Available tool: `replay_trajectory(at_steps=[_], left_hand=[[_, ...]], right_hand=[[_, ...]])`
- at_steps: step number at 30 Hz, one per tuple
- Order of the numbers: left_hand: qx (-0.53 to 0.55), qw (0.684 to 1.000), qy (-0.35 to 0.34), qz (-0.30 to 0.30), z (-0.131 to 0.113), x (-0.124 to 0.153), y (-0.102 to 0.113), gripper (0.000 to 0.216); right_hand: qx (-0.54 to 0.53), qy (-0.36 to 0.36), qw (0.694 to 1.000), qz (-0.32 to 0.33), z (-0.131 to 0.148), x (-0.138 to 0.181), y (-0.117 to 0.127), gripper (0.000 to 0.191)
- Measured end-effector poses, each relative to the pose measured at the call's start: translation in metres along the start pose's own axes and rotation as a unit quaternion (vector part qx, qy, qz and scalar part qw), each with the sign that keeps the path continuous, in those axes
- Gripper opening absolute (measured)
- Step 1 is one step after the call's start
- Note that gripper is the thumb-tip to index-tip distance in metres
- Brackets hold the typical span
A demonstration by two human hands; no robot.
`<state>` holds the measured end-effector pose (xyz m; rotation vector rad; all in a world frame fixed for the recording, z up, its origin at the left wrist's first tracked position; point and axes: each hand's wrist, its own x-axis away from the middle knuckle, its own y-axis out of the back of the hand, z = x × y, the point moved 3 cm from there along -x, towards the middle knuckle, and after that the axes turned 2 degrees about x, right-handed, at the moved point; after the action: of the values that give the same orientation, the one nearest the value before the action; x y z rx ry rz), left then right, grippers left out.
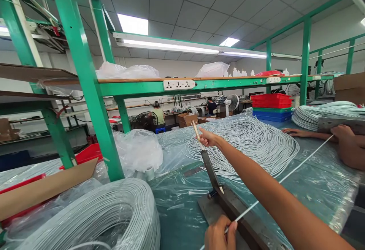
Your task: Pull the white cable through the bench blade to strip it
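Nearest, the left hand [220,234] pinches the thin white cable [288,176] between thumb and fingertips, seemingly to keep it flat across the dark metal bed of the lever cutter [242,214], while the cable runs taut up to a co-worker's hands [346,136] at the right. Above it, the right hand [207,138] is wrapped tight around the pale handle of the raised cutter blade [211,172], probably held up so the cable passes beneath. Beyond lie loose heaps of cut white cable lengths [251,143] on the plastic-covered green table [176,212].
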<state>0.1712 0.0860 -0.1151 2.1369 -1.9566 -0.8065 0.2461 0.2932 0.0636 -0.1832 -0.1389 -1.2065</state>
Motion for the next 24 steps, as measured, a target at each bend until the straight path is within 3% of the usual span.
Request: replay_trajectory(at_steps=[8,14,20,24], left_hand=[[0.174,0.982,0.069,0.015,-0.004,-0.007,-0.001,0.041],[0.209,0.973,0.090,0.032,-0.003,-0.007,-0.001,0.041],[0.238,0.963,0.116,0.048,-0.005,-0.006,0.002,0.040],[0.248,0.958,0.134,0.057,-0.012,-0.006,0.007,0.039]], right_hand=[[-0.071,0.036,0.997,0.021,0.002,0.027,0.000,0.041],[-0.096,0.080,0.992,0.029,0.002,0.108,0.015,0.052],[-0.111,0.066,0.991,0.025,-0.047,0.211,0.028,0.033],[-0.109,0.034,0.993,-0.015,-0.092,0.255,0.028,0.019]])
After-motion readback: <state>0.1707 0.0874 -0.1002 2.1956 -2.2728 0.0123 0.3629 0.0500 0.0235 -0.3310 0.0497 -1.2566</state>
